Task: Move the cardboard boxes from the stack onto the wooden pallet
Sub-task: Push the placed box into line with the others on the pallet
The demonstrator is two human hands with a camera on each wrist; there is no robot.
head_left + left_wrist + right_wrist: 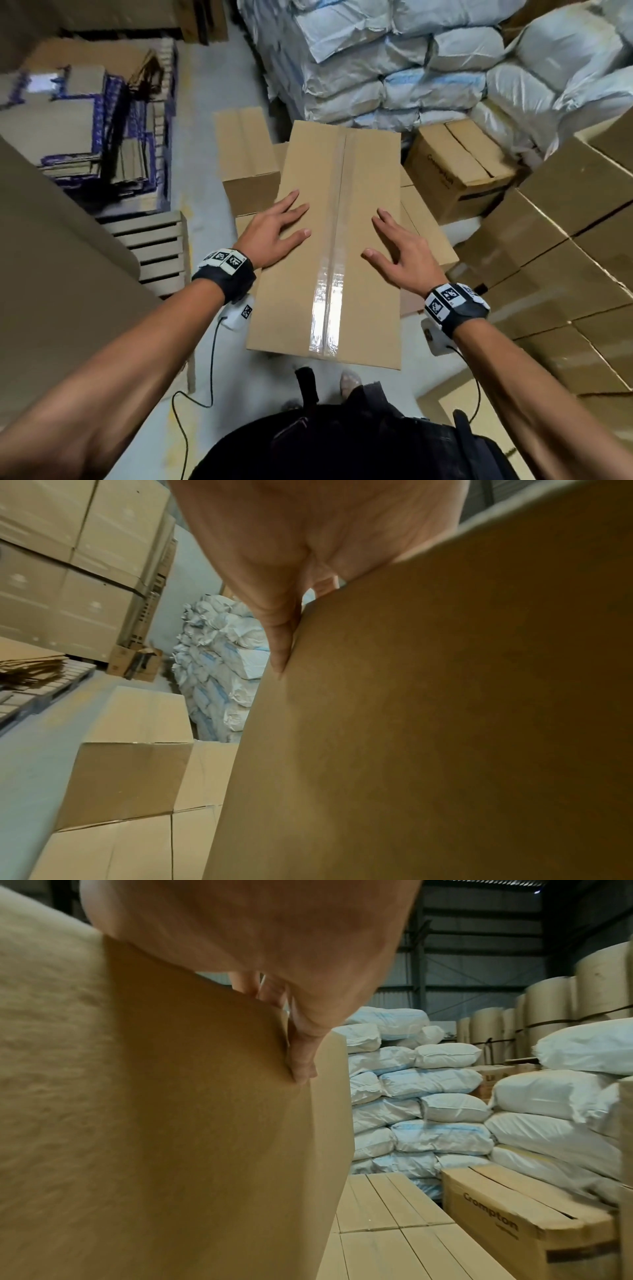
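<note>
A long taped cardboard box (pixel 329 240) lies lengthwise in front of me, above a low layer of similar boxes (pixel 246 161). My left hand (pixel 277 233) lies flat on its top left, fingers spread and straight. At the top right edge rests my right hand (pixel 400 253), fingers also extended. In the left wrist view the left hand (pixel 291 547) lies against the box (pixel 445 723) at its upper edge. In the right wrist view the right hand (pixel 274 934) does the same on the box (pixel 188 1123). A slatted wooden pallet (pixel 154 253) shows at the left. Whether the box rests on the layer below is unclear.
A tall stack of cardboard boxes (pixel 565 274) stands at the right. A "Crompton" box (pixel 455 171) sits behind the low layer, before piled white sacks (pixel 394 61). Flattened cartons (pixel 102 137) lie on a blue pallet at the far left. A big cardboard surface (pixel 51 274) fills the near left.
</note>
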